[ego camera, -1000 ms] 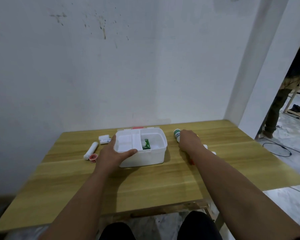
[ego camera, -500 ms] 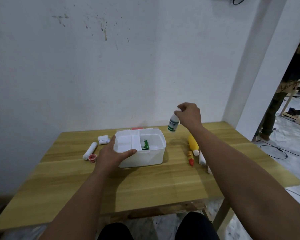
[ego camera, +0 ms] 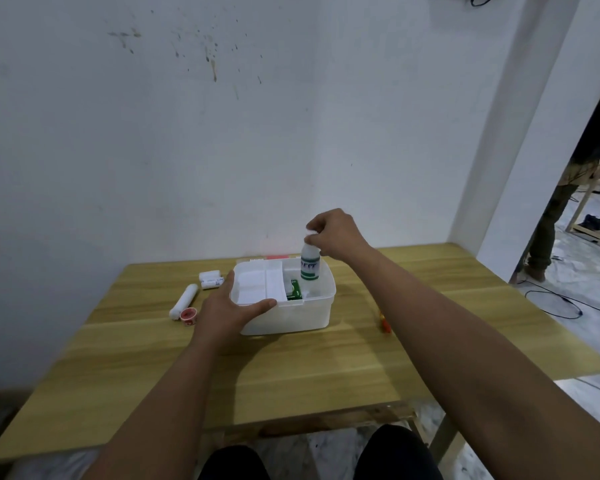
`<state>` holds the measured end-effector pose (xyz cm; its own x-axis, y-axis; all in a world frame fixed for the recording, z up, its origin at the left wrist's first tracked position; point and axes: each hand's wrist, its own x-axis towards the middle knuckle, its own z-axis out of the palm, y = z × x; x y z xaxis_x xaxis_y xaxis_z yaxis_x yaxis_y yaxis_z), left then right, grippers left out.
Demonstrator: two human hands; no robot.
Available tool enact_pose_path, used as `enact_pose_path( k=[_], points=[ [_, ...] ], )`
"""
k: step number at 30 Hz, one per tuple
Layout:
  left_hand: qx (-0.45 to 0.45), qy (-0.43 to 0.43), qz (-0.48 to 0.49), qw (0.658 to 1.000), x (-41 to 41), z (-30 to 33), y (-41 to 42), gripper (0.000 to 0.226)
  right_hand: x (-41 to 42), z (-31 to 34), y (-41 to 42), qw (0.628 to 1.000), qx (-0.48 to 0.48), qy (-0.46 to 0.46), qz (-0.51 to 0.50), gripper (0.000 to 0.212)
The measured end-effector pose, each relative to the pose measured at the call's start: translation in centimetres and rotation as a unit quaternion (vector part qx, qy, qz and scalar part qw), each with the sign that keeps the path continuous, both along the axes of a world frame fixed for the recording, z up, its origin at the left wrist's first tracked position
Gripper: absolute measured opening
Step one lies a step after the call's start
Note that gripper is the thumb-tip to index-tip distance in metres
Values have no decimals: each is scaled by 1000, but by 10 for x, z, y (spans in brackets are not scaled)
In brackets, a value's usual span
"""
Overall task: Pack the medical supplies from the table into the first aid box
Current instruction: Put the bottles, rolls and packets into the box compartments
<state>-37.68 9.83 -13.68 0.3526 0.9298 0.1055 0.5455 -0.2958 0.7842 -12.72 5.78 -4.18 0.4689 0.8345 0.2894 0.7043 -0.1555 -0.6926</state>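
An open white first aid box (ego camera: 312,315) stands mid-table with a white tray insert on its left side and a green packet (ego camera: 294,289) inside. My left hand (ego camera: 227,310) grips the box's front left rim, thumb over the edge. My right hand (ego camera: 338,233) pinches the cap of a white bottle with a green label (ego camera: 309,263), holding it upright over the box's right compartment, its base at about rim level. Left of the box lie a white roll (ego camera: 183,301), a small red-topped cap (ego camera: 189,315) and small white packs (ego camera: 211,278).
A small red and orange item (ego camera: 383,323) lies on the wooden table (ego camera: 326,368) right of the box, mostly hidden by my right forearm. The white wall is close behind the table. A person stands in the doorway (ego camera: 568,188) at far right, with cables on the floor.
My right hand picked the bottle up from the table right of the box, lifted it, then carried it left and down over the box. My left hand kept its hold on the box.
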Motion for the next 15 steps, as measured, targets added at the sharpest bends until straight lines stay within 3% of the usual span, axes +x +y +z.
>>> enact_pose_path(
  k=[5,15],
  points=[
    [2,0,-3,1000,1,0,1,122,-7,-18,6,997,-54,-50,2,35],
    [7,1,-1,1000,2,-2,1,122,-11,-43,6,995,-82,-57,-16,38]
  ],
)
